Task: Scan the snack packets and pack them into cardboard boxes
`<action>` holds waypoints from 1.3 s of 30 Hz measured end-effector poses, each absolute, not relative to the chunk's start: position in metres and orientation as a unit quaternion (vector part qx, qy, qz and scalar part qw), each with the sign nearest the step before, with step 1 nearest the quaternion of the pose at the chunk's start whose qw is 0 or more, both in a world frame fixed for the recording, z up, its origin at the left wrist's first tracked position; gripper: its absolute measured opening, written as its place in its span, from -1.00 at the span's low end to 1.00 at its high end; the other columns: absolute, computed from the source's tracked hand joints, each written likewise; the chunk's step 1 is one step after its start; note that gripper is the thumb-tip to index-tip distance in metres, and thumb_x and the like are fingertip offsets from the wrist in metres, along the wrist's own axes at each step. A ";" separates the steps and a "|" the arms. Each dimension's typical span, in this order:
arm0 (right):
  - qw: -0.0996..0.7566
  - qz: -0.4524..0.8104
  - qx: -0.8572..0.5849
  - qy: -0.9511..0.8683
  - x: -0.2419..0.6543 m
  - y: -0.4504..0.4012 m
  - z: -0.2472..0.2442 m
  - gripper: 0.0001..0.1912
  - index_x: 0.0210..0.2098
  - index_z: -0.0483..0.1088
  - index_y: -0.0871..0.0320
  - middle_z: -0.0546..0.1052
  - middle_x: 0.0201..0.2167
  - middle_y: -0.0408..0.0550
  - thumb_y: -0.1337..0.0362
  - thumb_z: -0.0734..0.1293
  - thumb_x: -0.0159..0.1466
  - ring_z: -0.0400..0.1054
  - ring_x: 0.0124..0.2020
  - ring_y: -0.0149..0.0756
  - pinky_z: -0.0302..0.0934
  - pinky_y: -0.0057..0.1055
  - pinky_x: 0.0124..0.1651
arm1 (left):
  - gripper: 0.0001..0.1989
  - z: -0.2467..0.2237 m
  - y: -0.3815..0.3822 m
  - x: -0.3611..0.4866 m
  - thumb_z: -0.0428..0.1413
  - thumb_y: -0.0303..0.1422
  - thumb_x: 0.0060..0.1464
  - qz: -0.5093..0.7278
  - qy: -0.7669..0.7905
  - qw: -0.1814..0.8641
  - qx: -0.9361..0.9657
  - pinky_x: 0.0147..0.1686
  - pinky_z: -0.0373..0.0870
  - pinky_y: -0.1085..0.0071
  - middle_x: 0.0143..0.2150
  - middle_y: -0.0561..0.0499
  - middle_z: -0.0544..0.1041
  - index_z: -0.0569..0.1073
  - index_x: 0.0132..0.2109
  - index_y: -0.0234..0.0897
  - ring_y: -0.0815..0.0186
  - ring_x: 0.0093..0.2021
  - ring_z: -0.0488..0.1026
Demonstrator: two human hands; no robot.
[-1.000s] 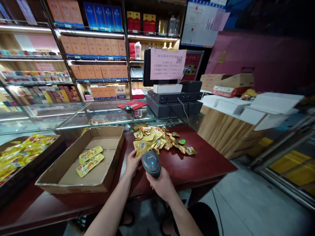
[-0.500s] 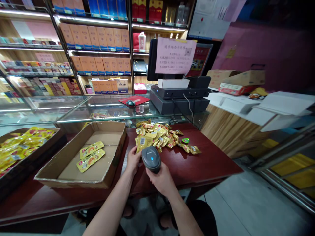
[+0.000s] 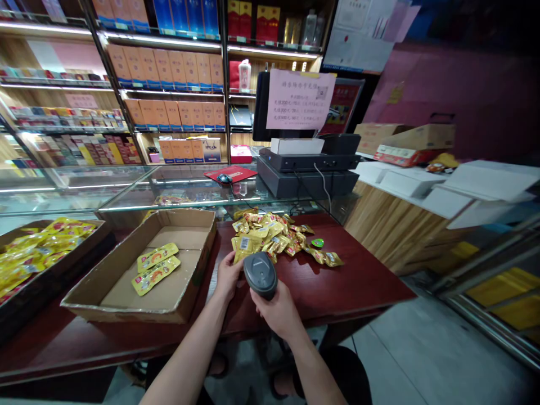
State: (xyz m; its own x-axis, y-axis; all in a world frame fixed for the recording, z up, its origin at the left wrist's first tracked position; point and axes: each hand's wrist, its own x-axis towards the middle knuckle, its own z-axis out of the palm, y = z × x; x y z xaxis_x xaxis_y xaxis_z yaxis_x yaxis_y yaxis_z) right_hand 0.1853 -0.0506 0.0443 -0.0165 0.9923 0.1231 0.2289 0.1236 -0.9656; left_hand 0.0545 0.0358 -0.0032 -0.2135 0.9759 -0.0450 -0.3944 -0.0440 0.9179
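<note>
My right hand (image 3: 278,309) is wrapped around the handle of a dark grey barcode scanner (image 3: 260,274), its head pointing away from me. My left hand (image 3: 228,275) grips the near edge of a gold snack packet (image 3: 246,245) whose printed barcode faces up. Part of that packet is hidden behind the scanner. Just beyond it lies a loose pile of similar gold packets (image 3: 280,233) on the dark red table. Left of my hands, an open cardboard tray (image 3: 198,264) holds two yellow packets (image 3: 156,275).
Another box (image 3: 99,239) full of yellow packets stands at the far left. A small green item (image 3: 318,243) lies right of the pile. Behind are a glass counter (image 3: 126,197), a cash register (image 3: 307,171) and a mouse (image 3: 224,179). The table's right edge (image 3: 379,306) borders the floor.
The blue light on top of the scanner was lit before and is off now. Both hands, the scanner and the held packet have stayed nearly in place.
</note>
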 end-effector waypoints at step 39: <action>0.509 0.355 -0.561 -0.548 0.299 -0.046 0.096 -0.65 -0.42 0.34 0.11 0.41 -0.68 -0.18 -0.03 0.42 0.14 0.30 -0.66 -0.34 0.25 -0.44 -0.57 | -0.41 0.053 0.148 0.073 0.04 -0.60 0.05 0.196 0.561 0.109 0.797 0.26 0.25 0.27 0.25 -0.20 0.45 0.41 0.25 -0.31 0.11 0.28 0.35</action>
